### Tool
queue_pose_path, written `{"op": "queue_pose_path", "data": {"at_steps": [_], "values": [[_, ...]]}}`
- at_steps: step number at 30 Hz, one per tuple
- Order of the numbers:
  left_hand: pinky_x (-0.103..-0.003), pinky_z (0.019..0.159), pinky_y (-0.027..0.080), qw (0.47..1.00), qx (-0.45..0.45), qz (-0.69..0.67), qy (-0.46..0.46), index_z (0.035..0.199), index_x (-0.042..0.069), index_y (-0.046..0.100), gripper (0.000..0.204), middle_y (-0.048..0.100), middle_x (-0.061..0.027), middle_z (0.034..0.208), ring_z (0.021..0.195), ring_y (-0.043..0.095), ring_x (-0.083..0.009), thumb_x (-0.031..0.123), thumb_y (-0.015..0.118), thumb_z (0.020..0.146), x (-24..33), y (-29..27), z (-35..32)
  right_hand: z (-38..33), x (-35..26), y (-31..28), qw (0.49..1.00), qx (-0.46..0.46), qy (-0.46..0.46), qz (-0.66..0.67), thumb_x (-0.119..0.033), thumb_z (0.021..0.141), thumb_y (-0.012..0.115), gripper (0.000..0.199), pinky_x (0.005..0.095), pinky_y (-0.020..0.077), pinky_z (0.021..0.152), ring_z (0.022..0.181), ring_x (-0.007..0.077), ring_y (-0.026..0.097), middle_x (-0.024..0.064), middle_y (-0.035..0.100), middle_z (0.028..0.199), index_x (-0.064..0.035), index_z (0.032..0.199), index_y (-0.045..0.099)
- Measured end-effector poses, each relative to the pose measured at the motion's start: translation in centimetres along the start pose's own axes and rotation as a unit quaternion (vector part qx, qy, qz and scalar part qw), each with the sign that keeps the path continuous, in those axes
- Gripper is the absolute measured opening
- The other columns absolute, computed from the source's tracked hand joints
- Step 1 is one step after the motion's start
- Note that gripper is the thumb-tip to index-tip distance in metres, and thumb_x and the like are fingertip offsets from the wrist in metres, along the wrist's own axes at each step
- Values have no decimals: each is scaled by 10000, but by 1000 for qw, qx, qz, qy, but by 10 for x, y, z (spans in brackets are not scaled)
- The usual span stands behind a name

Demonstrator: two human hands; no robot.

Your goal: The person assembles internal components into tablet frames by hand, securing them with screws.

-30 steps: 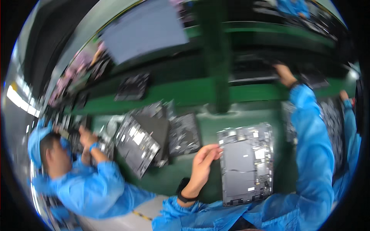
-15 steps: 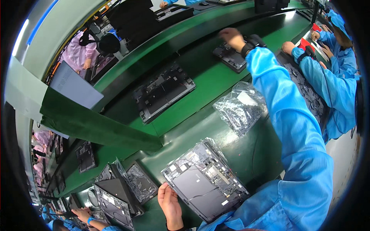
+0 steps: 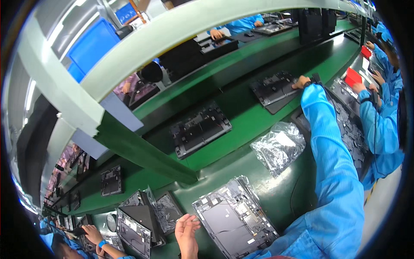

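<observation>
My right hand (image 3: 301, 82) reaches far across to a dark laptop base (image 3: 272, 88), its fingers closed at the right edge. That base lies over a plain dark panel (image 3: 280, 105) on the green belt. In front of me rests another laptop base (image 3: 220, 214) with its circuit board, thin cables and grey battery area exposed. My left hand (image 3: 187, 233) is just off its left edge, fingertips drawn together. Whatever they may pinch is too small to make out.
A third laptop base (image 3: 201, 129) lies on the belt. A clear plastic bag (image 3: 279, 146) sits right of centre, beside a tray of dark parts (image 3: 351, 134). A green-wrapped post (image 3: 142, 149) rises left. Trays of parts (image 3: 167, 209) stand nearby; co-workers sit either side.
My right hand has come down onto the far laptop base, now shifted over the dark panel. My left hand has come away from the near base's edge. The view has tilted upward.
</observation>
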State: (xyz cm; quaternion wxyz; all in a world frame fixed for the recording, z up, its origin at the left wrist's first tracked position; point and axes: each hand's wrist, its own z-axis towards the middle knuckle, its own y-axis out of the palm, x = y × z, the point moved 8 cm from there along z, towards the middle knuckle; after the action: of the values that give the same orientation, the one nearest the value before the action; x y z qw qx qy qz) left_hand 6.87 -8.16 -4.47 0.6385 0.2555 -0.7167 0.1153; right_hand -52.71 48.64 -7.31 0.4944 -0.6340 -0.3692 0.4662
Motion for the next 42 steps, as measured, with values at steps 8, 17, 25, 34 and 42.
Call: {"op": "queue_pose_path", "data": {"at_steps": [8,17,25,34,42], "values": [[-291,799,509,999,13,-28,27,1211,-10,528,271,628,-144,1130,896,632,-175,96,551,962,19,2,6,-36,-8,-13,877,7,3,480,-60,714,757,360,523,539,674,868,363,665,233,669,952,155,974,632],[-305,829,512,985,-163,-47,24,1227,-11,533,303,637,-153,1152,943,636,-179,116,563,954,49,85,6,-44,-29,35,939,-77,-36,332,-209,669,835,448,437,520,587,819,288,626,152,662,963,56,985,661],[-296,842,501,986,-145,-77,32,1227,3,546,286,634,-126,1155,951,627,-159,132,547,972,31,61,-14,-31,-42,80,912,-108,79,388,-135,767,774,265,493,445,736,932,271,580,105,645,979,-45,994,672],[-284,837,490,979,-170,-111,-6,1233,12,542,276,631,-111,1158,946,615,-155,131,527,984,24,71,-16,-67,-88,88,841,-126,41,524,-121,763,709,263,427,487,780,976,258,585,93,615,1014,-64,1014,654],[-302,851,498,946,-239,-188,-110,1257,5,511,299,631,-110,1107,944,617,-175,91,517,970,33,109,21,-141,-108,42,761,-33,-200,616,-8,745,627,266,391,473,700,860,294,607,166,629,950,27,1008,605]]}}
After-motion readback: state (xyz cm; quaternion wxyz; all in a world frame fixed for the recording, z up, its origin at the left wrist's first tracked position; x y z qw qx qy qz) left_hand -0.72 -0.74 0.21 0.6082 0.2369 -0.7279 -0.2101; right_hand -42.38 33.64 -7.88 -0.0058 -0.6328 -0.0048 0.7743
